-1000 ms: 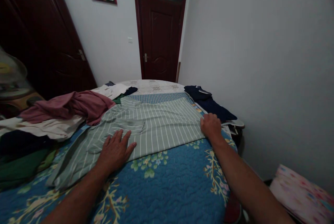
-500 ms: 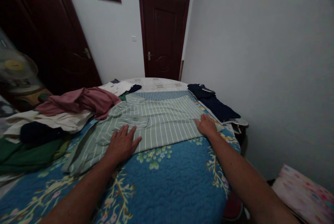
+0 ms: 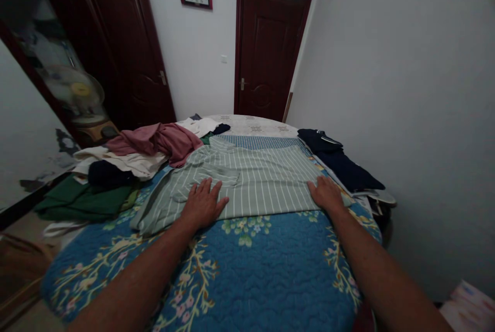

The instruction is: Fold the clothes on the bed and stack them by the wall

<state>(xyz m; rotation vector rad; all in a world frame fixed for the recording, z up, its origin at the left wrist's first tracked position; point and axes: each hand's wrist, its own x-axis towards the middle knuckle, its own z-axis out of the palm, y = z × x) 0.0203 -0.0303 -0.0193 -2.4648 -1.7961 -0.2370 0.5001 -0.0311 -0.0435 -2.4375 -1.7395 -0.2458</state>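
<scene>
A pale green shirt with white stripes (image 3: 266,177) lies spread sideways across the table, its collar end toward the left and its hem toward the right. My left hand (image 3: 204,203) rests flat on the near part of the shirt by the sleeve, fingers spread. At the hem end, my right hand (image 3: 325,193) lies on the cloth with its fingers stretched forward and the thumb apart. Neither hand grips the fabric. Under the shirt is a blue quilted cover with a flower pattern (image 3: 270,265).
On the left lies a heap of clothes with a pink garment (image 3: 158,141), a cream one (image 3: 135,164) and a green one (image 3: 77,198). Folded navy clothes (image 3: 342,164) are stacked at the right edge, near the wall (image 3: 417,89). A fan (image 3: 79,92) stands far left.
The view has swung to the left, so everything appears farther right. Both hands stay flat on the striped shirt, which looks much the same.
</scene>
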